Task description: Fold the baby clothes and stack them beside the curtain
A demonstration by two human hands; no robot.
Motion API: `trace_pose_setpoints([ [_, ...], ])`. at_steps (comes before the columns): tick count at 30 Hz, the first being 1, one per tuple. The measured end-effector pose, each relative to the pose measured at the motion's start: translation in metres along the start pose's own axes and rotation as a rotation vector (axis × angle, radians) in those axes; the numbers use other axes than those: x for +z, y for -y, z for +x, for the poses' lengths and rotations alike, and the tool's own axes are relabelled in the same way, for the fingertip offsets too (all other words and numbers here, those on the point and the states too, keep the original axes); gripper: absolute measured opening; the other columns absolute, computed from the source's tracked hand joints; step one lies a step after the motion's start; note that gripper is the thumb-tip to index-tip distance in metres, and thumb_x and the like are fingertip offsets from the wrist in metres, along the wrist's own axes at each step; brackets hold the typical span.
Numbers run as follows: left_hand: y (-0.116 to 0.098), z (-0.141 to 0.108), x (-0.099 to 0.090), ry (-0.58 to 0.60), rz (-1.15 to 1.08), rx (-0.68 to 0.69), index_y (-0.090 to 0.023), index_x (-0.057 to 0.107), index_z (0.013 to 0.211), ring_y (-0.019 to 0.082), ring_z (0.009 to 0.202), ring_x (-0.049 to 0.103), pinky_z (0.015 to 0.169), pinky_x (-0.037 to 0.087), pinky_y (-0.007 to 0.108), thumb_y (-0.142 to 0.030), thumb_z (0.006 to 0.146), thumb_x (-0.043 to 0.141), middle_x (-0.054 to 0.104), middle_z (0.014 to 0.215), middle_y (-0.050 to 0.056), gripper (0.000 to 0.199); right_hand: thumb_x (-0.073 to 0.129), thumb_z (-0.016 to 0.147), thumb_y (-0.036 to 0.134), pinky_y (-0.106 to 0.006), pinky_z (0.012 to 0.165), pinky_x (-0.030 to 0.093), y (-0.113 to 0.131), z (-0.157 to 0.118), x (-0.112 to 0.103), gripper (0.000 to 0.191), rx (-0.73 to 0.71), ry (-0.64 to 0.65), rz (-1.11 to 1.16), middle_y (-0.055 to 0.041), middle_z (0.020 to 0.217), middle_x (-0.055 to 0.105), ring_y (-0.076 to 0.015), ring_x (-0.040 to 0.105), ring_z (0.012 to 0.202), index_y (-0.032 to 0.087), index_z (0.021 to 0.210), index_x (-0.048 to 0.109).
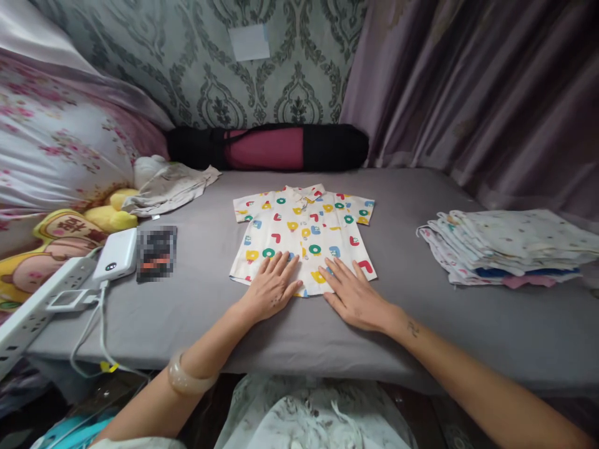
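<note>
A small white shirt [304, 234] printed with coloured letters lies spread flat on the grey sheet [196, 249], its collar pointing away from me and its short sleeves out to the sides. On its lower left part rests my left hand [272, 288], palm down with fingers spread. My right hand [354, 294] lies flat on the lower right part near the hem, its fingers also apart. Neither hand grips anything.
Folded clothes [510, 243] are stacked at the right. A white power bank [115, 254], a power strip [47, 305] with cables and a plush toy [56, 255] sit at the left. Behind are a crumpled cloth [173, 187] and a black-and-red bag [266, 148].
</note>
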State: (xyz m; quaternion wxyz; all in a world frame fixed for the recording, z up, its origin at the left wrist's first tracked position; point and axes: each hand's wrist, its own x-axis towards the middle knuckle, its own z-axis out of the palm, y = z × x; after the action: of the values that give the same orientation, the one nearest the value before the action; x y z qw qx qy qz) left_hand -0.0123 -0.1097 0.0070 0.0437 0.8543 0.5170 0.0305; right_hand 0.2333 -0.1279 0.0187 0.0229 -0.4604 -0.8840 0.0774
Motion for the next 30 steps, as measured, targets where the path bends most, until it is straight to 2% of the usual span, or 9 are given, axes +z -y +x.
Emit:
trace_pose_setpoints([
  [3, 0.002, -0.002, -0.007, 0.006, 0.0, 0.049, -0.02, 0.035, 0.148, 0.03, 0.144, 0.028, 0.114, 0.026, 0.051, -0.051, 0.099, 0.024, 0.034, 0.154, 0.014, 0.059, 0.036, 0.098, 0.038, -0.055, 0.116, 0.017, 0.009, -0.019, -0.008, 0.057, -0.036, 0.004, 0.011, -0.013, 0.159, 0.024, -0.03, 0.019, 0.146, 0.017, 0.15, 0.033],
  [5, 0.0, 0.004, -0.016, 0.004, -0.019, 0.057, -0.018, 0.039, 0.144, 0.029, 0.138, 0.039, 0.11, 0.033, 0.049, -0.047, 0.1, 0.026, 0.045, 0.147, 0.015, 0.054, 0.042, 0.096, 0.035, -0.05, 0.114, 0.026, 0.008, -0.021, -0.019, 0.053, -0.07, 0.014, 0.049, -0.0133, 0.155, 0.034, -0.0295, 0.03, 0.142, 0.019, 0.146, 0.042],
  [8, -0.014, 0.023, -0.028, -0.033, -0.058, 0.047, -0.015, 0.043, 0.138, 0.026, 0.125, 0.052, 0.103, 0.042, 0.043, -0.035, 0.1, 0.028, 0.057, 0.133, 0.016, 0.045, 0.037, 0.098, 0.031, -0.037, 0.1, 0.043, -0.004, 0.0, -0.04, 0.037, -0.052, 0.032, 0.156, -0.0094, 0.129, 0.063, -0.0231, 0.057, 0.119, 0.024, 0.124, 0.062],
  [10, -0.028, 0.039, -0.027, -0.052, -0.058, 0.07, -0.014, 0.046, 0.134, 0.026, 0.128, 0.05, 0.104, 0.042, 0.043, -0.029, 0.099, 0.032, 0.055, 0.134, 0.017, 0.041, 0.028, 0.101, 0.03, -0.033, 0.093, 0.045, -0.019, 0.03, -0.047, 0.041, 0.05, -0.011, 0.195, -0.0074, 0.113, 0.07, -0.0201, 0.064, 0.105, 0.023, 0.114, 0.066],
  [13, -0.046, 0.059, -0.014, -0.042, -0.035, 0.089, -0.011, 0.047, 0.133, 0.031, 0.139, 0.037, 0.111, 0.034, 0.048, -0.034, 0.097, 0.037, 0.044, 0.146, 0.019, 0.044, 0.025, 0.1, 0.027, -0.032, 0.104, 0.038, -0.045, 0.083, -0.042, 0.043, 0.186, -0.142, 0.138, -0.0111, 0.132, 0.06, -0.0203, 0.053, 0.123, 0.018, 0.127, 0.058],
  [16, -0.052, 0.068, 0.005, -0.053, -0.045, 0.077, -0.008, 0.044, 0.138, 0.032, 0.143, 0.029, 0.115, 0.029, 0.048, -0.046, 0.098, 0.034, 0.037, 0.151, 0.02, 0.055, 0.025, 0.1, 0.033, -0.041, 0.117, 0.019, -0.068, 0.128, -0.024, 0.052, 0.275, -0.072, 0.05, -0.0147, 0.154, 0.035, -0.024, 0.026, 0.144, 0.01, 0.143, 0.042],
  [19, -0.05, 0.067, 0.018, -0.098, -0.047, 0.077, -0.01, 0.039, 0.142, 0.03, 0.144, 0.029, 0.115, 0.029, 0.047, -0.049, 0.099, 0.027, 0.036, 0.152, 0.019, 0.06, 0.021, 0.1, 0.042, -0.043, 0.119, 0.01, -0.083, 0.161, -0.009, 0.061, 0.338, -0.011, 0.034, -0.0136, 0.16, 0.021, -0.0234, 0.013, 0.148, 0.009, 0.15, 0.029],
  [25, -0.049, 0.064, 0.024, -0.136, -0.019, 0.097, -0.009, 0.038, 0.144, 0.031, 0.144, 0.026, 0.116, 0.026, 0.048, -0.049, 0.1, 0.024, 0.034, 0.154, 0.018, 0.062, 0.016, 0.099, 0.045, -0.045, 0.118, 0.011, -0.112, 0.214, -0.007, 0.066, 0.464, -0.019, 0.012, -0.0154, 0.16, 0.019, -0.0265, 0.015, 0.147, 0.007, 0.151, 0.026],
  [30, -0.051, 0.065, 0.022, -0.134, -0.038, 0.101, -0.008, 0.039, 0.144, 0.032, 0.144, 0.027, 0.116, 0.027, 0.049, -0.049, 0.1, 0.022, 0.035, 0.153, 0.019, 0.063, 0.018, 0.097, 0.034, -0.049, 0.115, 0.016, -0.126, 0.241, -0.005, 0.058, 0.51, -0.106, -0.014, -0.0118, 0.157, 0.029, -0.0277, 0.024, 0.143, 0.011, 0.148, 0.035],
])
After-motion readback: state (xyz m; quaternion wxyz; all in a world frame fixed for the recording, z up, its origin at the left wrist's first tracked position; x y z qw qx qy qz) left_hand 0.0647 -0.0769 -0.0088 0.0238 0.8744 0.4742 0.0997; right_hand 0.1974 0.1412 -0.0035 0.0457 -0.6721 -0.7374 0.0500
